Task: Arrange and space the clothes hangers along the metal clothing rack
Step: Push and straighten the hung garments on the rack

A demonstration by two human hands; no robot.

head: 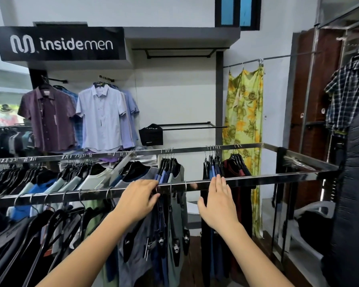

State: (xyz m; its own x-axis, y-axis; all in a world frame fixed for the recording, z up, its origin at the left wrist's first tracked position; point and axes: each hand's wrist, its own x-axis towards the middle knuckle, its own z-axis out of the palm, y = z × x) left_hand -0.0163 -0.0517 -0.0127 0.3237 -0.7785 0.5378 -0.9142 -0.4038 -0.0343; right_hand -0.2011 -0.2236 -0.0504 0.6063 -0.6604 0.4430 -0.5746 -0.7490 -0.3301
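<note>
A chrome rectangular clothing rack has its near rail running across the middle of the view. Black hangers with grey and blue garments hang from that rail, several crowded at the left and a few under my hands. My left hand rests on the rail with its fingertips curled at a hanger hook; whether it grips the hook I cannot tell. My right hand hovers flat at the rail, fingers straight and apart, holding nothing. The rail to the right of my right hand carries no hangers.
The far rail carries more hangers with dark tops. Shirts hang on the back wall, a yellow floral dress at the right. A dark padded jacket and a plaid shirt crowd the right edge.
</note>
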